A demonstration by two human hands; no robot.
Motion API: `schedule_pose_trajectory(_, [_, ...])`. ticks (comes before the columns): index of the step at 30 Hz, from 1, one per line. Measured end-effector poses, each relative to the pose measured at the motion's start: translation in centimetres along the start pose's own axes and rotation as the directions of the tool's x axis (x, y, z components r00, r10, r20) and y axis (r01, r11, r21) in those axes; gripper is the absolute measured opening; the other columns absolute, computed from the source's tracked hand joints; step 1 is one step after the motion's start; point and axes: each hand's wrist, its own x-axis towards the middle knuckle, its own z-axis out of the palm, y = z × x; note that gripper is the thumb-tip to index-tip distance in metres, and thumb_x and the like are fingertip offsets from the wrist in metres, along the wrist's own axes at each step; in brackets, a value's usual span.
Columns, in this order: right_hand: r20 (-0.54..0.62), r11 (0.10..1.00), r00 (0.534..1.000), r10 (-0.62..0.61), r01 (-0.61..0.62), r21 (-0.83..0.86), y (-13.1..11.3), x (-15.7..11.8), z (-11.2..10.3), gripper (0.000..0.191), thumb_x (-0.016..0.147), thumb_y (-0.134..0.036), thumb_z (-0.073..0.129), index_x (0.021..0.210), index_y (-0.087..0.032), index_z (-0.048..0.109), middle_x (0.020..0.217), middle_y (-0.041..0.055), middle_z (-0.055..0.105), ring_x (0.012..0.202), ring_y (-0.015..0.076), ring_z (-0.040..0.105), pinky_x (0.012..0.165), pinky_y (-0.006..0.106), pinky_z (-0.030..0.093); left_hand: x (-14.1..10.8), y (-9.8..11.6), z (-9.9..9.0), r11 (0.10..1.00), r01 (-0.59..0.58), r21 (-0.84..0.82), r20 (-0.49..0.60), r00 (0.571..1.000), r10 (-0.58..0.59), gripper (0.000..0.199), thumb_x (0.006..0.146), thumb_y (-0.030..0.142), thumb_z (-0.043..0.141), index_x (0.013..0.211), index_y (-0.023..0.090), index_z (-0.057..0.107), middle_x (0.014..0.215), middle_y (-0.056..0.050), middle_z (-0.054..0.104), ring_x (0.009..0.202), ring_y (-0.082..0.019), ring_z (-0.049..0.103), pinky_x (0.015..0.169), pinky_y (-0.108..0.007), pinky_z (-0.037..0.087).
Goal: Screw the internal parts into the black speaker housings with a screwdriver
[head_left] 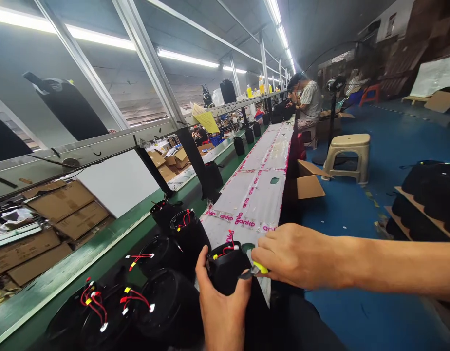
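My left hand wraps round a black cylindrical housing, thumb on its right side and fingers on the left. Red wires with white and yellow connectors stick out of the housing's open top. In my right hand is a cutting tool with a yellow-green handle; its dark tip is at the housing's right side, beside my left thumb. Just left of the held housing stands another black cylinder with red wires. Several more, one of them a wired cylinder, stand at the lower left.
A green conveyor runs along the left, below a metal rail. White boards with pink print stretch forward. At the right are an open carton, a beige stool and stacked black items. Another person sits farther off.
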Motion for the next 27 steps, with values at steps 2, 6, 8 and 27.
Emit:
schedule_pose_trajectory(2, [-0.012, 1.000, 1.000, -0.020, 0.020, -0.011, -0.2, -0.1, -0.2, 0.015, 0.103, -0.022, 0.047, 0.089, -0.019, 0.051, 0.073, 0.0002, 0.059, 0.059, 0.0157, 0.050, 0.054, 0.033, 0.026, -0.1, 0.2, 0.2, 1.000, 0.008, -0.015, 0.025, 1.000, -0.008, 0.086, 0.070, 0.033, 0.076, 0.148, 0.023, 0.041, 0.124, -0.012, 0.067, 0.114, -0.032, 0.066, 0.100, -0.047, 0.049])
schedule_pose_trajectory(6, [0.037, 0.997, 0.999, -0.033, 0.035, -0.064, 0.0, 0.4, -1.3, 0.010, 0.097, -0.017, 0.055, 0.088, -0.020, 0.051, 0.075, 0.0004, 0.059, 0.061, 0.0166, 0.051, 0.053, 0.034, 0.024, -0.5, 0.9, 0.5, 0.999, 0.028, -0.018, 0.043, 0.999, -0.027, 0.082, 0.070, 0.033, 0.075, 0.146, 0.023, 0.046, 0.106, -0.009, 0.074, 0.104, -0.033, 0.071, 0.096, -0.048, 0.051])
schedule_pose_trajectory(8, [0.116, 0.996, 0.993, -0.010, 0.019, -0.082, 0.4, 0.8, -1.9, 0.012, 0.094, -0.013, 0.060, 0.089, -0.020, 0.051, 0.076, -0.0002, 0.059, 0.061, 0.0168, 0.052, 0.052, 0.034, 0.021, -0.7, 1.2, 0.6, 0.999, 0.033, -0.005, 0.031, 0.999, -0.033, 0.079, 0.070, 0.034, 0.076, 0.144, 0.023, 0.049, 0.099, -0.007, 0.075, 0.100, -0.033, 0.072, 0.094, -0.049, 0.051])
schedule_pose_trajectory(27, [0.285, 0.997, 0.958, -0.010, 0.030, -0.065, 0.5, 2.5, -3.9, 0.022, 0.078, -0.015, 0.074, 0.088, -0.020, 0.056, 0.071, -0.0022, 0.060, 0.052, 0.0148, 0.053, 0.047, 0.034, 0.014, -1.3, 0.6, 1.3, 0.999, 0.030, 0.030, -0.020, 0.999, -0.029, 0.082, 0.066, 0.035, 0.078, 0.142, 0.029, 0.049, 0.115, -0.008, 0.074, 0.108, -0.031, 0.069, 0.093, -0.045, 0.053])
